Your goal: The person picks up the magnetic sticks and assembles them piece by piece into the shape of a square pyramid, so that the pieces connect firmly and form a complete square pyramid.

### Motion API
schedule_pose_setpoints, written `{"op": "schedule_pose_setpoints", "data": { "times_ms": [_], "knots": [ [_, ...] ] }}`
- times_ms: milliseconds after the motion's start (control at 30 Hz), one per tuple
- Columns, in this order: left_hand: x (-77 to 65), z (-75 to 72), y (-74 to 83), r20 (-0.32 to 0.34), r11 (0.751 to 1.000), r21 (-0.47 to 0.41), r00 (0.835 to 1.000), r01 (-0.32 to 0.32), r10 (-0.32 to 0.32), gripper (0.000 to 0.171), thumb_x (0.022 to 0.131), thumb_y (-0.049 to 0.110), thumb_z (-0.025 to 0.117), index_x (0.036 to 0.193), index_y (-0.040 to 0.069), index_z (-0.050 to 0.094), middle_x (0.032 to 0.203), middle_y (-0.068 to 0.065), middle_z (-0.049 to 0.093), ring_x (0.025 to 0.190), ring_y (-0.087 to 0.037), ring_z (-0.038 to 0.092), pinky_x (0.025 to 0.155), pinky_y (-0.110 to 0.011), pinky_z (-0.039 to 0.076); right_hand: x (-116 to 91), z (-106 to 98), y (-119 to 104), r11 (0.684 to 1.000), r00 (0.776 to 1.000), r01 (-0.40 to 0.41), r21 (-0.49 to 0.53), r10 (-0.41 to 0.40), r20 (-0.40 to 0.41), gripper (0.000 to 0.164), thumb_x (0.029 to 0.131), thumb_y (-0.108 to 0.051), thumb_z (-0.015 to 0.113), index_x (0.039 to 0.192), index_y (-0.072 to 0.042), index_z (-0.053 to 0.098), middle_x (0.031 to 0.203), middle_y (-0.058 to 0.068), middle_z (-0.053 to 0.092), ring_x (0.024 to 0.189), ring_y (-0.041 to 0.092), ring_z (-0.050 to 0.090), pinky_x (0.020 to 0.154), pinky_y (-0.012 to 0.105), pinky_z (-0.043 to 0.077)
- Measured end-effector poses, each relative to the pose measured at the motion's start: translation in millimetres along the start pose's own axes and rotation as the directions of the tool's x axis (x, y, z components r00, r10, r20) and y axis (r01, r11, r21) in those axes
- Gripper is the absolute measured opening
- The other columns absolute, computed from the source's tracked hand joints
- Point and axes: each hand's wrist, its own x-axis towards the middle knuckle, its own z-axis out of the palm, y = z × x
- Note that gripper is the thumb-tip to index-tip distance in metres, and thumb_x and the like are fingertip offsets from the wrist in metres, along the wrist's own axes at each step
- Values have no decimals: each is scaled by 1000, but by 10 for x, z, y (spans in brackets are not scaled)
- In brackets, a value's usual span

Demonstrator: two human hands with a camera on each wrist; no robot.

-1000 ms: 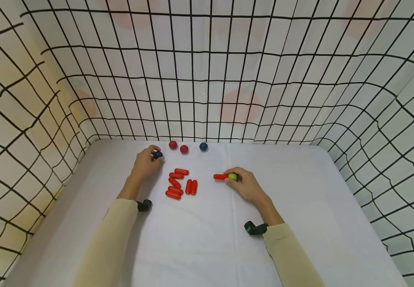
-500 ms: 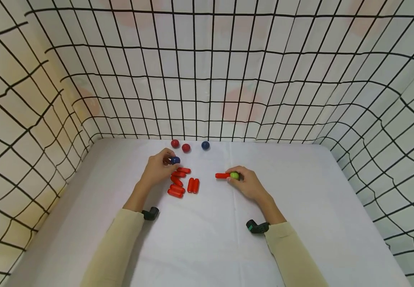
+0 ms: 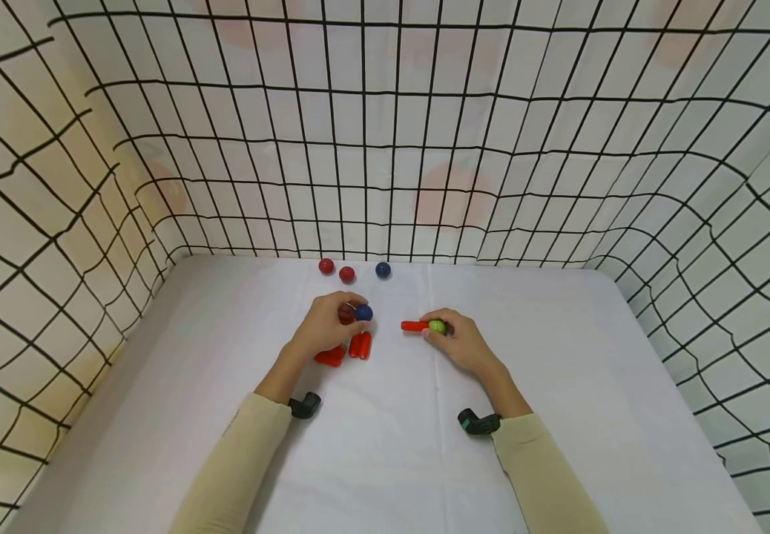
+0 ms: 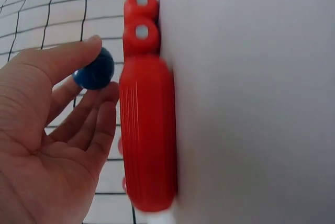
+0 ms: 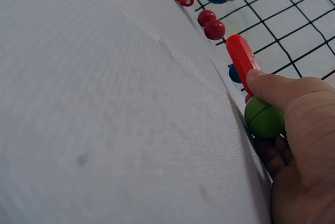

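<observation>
My left hand holds a blue ball between thumb and fingertips, over the loose red handles. In the left wrist view the blue ball is beside a large red handle, with more handles behind it. To the right, my right hand grips a red handle with a green ball at its end, the handle pointing left. The right wrist view has the thumb on that red handle and the green ball below it. The left hand covers several handles.
Two red balls and another blue ball lie at the back of the white-covered table. Black wire mesh rises along the back and both sides. Each wrist carries a small black camera.
My left hand has carried the blue ball from the back left to the right and nearer, now over the red handles. The right hand stays in place with its handle and green ball.
</observation>
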Motion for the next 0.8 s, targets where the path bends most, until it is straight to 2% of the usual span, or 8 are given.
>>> {"op": "schedule_pose_setpoints", "data": {
  "times_ms": [300, 533, 800],
  "knots": [
    [57, 199, 158, 59, 999, 41, 998, -15, 12, 38, 87, 28, 84, 123, 21, 74, 111, 4, 75, 107, -17, 67, 99, -37, 57, -2, 8, -5, 1000, 1000, 9, 3, -9, -8, 26, 97, -27, 73, 122, -18, 72, 119, 6, 69, 100, 21, 55, 87, 34, 45],
    [92, 283, 219, 101, 999, 34, 995, -29, 26, 36, 88, 24, 83, 123, 19, 74, 108, 3, 75, 106, -17, 66, 97, -38, 57, 2, 14, -24, 999, 999, 52, -2, -52, -12, 27, 97, -25, 73, 122, -16, 72, 117, 6, 70, 97, 20, 55, 85, 33, 45],
    [110, 345, 240, 133, 998, 29, 990, -49, 45, 37, 86, 21, 85, 121, 16, 73, 107, 1, 75, 102, -16, 68, 98, -38, 57, 2, 23, -5, 1000, 1000, 26, -9, -26, 12, 25, 97, -28, 73, 121, -21, 72, 120, 2, 69, 106, 21, 57, 97, 40, 47]
  ]
}}
